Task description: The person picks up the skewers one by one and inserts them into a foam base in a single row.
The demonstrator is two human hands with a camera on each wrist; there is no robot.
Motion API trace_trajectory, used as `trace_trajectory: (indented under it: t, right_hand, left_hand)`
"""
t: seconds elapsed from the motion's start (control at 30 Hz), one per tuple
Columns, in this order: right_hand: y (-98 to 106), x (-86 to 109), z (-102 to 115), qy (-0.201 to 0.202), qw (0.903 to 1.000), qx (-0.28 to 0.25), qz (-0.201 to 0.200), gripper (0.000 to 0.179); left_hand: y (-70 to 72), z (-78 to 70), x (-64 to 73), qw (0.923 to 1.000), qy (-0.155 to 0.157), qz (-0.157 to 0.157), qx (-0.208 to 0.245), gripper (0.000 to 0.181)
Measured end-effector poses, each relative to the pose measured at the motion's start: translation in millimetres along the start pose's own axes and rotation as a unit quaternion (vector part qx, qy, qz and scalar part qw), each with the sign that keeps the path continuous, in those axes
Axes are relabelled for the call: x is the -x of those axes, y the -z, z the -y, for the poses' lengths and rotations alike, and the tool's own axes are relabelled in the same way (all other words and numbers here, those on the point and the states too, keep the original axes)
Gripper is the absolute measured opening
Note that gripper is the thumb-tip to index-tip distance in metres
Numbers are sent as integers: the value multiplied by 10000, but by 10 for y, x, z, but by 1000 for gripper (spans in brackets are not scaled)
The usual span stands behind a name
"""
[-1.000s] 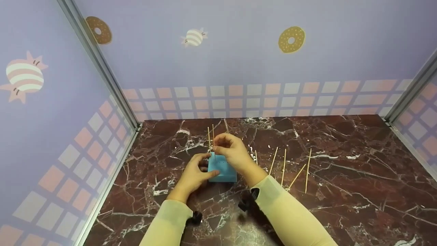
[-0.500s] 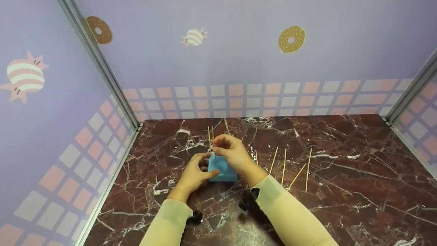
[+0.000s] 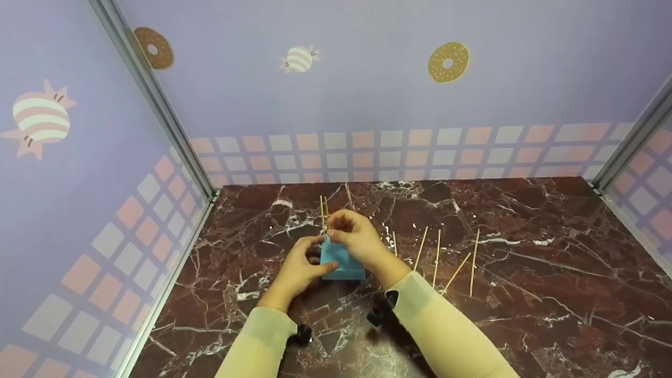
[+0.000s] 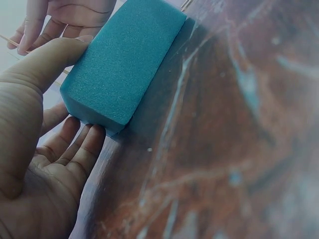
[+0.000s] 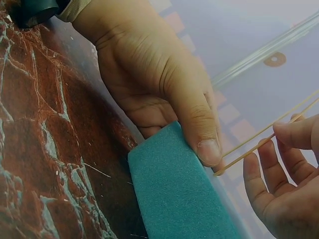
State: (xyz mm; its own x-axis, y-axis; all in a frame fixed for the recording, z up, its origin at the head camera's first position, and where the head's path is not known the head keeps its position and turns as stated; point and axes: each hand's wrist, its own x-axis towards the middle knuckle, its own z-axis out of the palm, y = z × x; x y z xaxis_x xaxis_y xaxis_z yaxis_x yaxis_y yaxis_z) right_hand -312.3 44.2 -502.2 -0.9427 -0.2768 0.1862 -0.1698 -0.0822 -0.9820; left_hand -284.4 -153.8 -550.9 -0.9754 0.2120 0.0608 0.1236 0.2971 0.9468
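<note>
A blue foam block [image 3: 344,272] rests on the marbled table between the hands. My left hand [image 3: 296,269] grips its left side, the thumb on the near face and the other fingers around the far side. My right hand [image 3: 362,239] is above the block's back left part, pinching a thin wooden stick [image 3: 326,206] between thumb and fingers. That stick stands nearly upright, its lower end at the foam. Close beside it another wooden stick [image 3: 322,210] stands up from the block. In the right wrist view, both sticks run side by side past my left thumb [image 5: 207,147].
Several loose wooden sticks [image 3: 436,257] lie spread over the table right of the block. Tiny white crumbs [image 3: 387,231] are scattered behind the right hand. Patterned walls [image 3: 367,79] enclose the table at the back and sides.
The pinched stick has sunk a little lower and straightened towards the other stick. My right hand has moved slightly down with it. The left hand and the block have stayed put.
</note>
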Motion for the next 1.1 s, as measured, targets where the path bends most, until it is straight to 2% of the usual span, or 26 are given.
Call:
trace_trajectory:
  t: [0.47, 0.83, 1.1]
  right_hand:
    - [-11, 5, -8, 170, 9995, 202, -154, 16]
    - [-15, -20, 6, 210, 9992, 345, -50, 15]
    - [31, 13, 13, 246, 9974, 668, -49, 22]
  left_hand:
    - [0, -14, 17, 10000, 11, 17, -18, 76]
    - [35, -5, 14, 9999, -81, -20, -58, 76]
    - [15, 29, 3, 9999, -107, 14, -47, 75]
